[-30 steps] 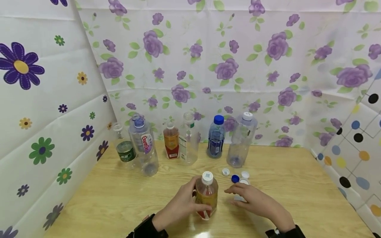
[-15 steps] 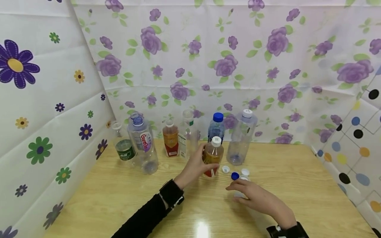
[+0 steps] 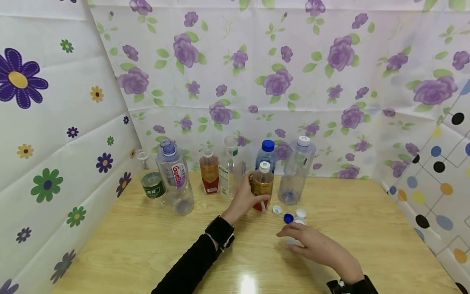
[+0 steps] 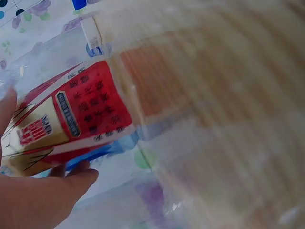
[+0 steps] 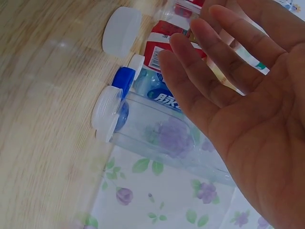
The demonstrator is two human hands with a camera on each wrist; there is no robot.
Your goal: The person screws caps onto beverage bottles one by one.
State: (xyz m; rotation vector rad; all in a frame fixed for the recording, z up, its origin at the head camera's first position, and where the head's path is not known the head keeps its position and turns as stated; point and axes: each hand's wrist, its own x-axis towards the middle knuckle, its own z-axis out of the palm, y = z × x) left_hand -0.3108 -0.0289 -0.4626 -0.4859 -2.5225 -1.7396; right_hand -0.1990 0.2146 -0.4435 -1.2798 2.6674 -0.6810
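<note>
In the head view my left hand (image 3: 244, 200) grips a small capped bottle (image 3: 262, 188) with a gold and red label and a white cap. The bottle stands upright in front of a blue-capped bottle (image 3: 267, 153), partly covering it. The left wrist view shows thumb and fingers (image 4: 78, 179) around its label (image 4: 95, 102). My right hand (image 3: 319, 247) hovers low over the front of the table, fingers loosely extended and holding nothing. Near its fingertips lie loose caps: a blue cap (image 3: 288, 218), a white cap (image 3: 277, 210), and a larger white cap (image 5: 123, 31), largely covered by the hand in the head view.
Along the back of the wooden table (image 3: 154, 253) stand a tall clear bottle with a white cap (image 3: 296, 171), a clear bottle (image 3: 231, 167), another red-labelled bottle (image 3: 209, 171), a large uncapped bottle (image 3: 176, 179) and a green-labelled bottle (image 3: 153, 183). A flowered sheet (image 3: 235, 85) hangs behind.
My left hand has carried the red-labelled bottle from the front of the table back to a place before the blue-capped bottle. The right hand stays nearly where it was.
</note>
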